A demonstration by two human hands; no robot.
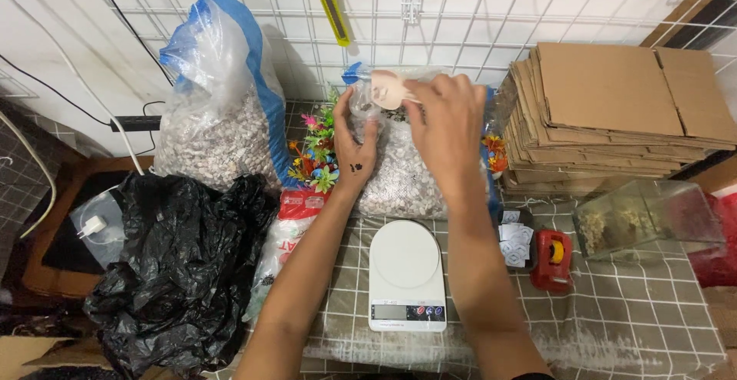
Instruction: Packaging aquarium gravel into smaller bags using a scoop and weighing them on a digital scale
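Head view: left hand (355, 148) grips the side of the clear plastic bag of pale gravel (399, 173), frame centre. Right hand (447, 123) clenches a small pink plastic scoop (388, 88) at the bag mouth. White digital kitchen scale (405, 272) sits just below.

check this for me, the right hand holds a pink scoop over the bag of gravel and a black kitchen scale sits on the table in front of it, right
Not quite: the kitchen scale is white, not black, as the head view shows. The rest stands: the right hand holds the pink scoop over the bag of gravel, and the scale sits on the table in front of it.
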